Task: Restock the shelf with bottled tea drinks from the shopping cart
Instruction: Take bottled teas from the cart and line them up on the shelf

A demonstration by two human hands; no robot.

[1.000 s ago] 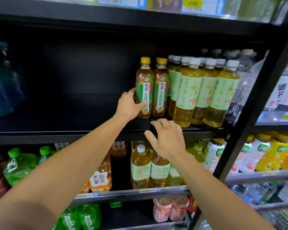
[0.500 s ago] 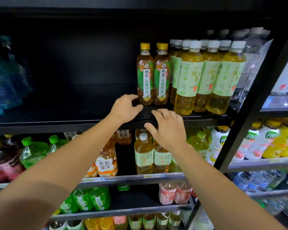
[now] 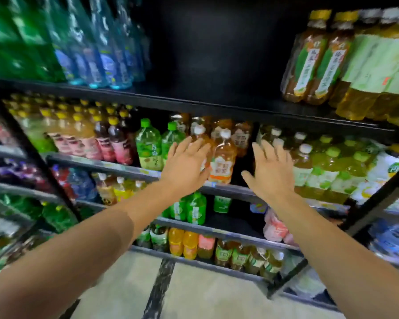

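Two amber tea bottles (image 3: 313,58) with yellow caps and green-white labels stand at the upper right on the black shelf (image 3: 194,97), beside larger pale-green-labelled tea bottles (image 3: 376,77). My left hand (image 3: 184,166) and my right hand (image 3: 271,173) hover below that shelf with fingers spread, holding nothing. They are in front of the lower shelf's orange-labelled tea bottles (image 3: 224,162). The shopping cart is out of view. The picture is blurred by motion.
A wide bare stretch of the black shelf lies left of the tea bottles. Blue and green bottles (image 3: 78,42) fill its far left. Lower shelves hold several rows of mixed drinks (image 3: 115,143). A pale tiled floor (image 3: 194,291) shows at the bottom. A black upright post (image 3: 376,203) stands right.
The view has swung left and down. Both hands have left the shelf edge and dropped below it, fingers spread. The left hand let go of the yellow-capped tea bottle, which stays on the shelf.
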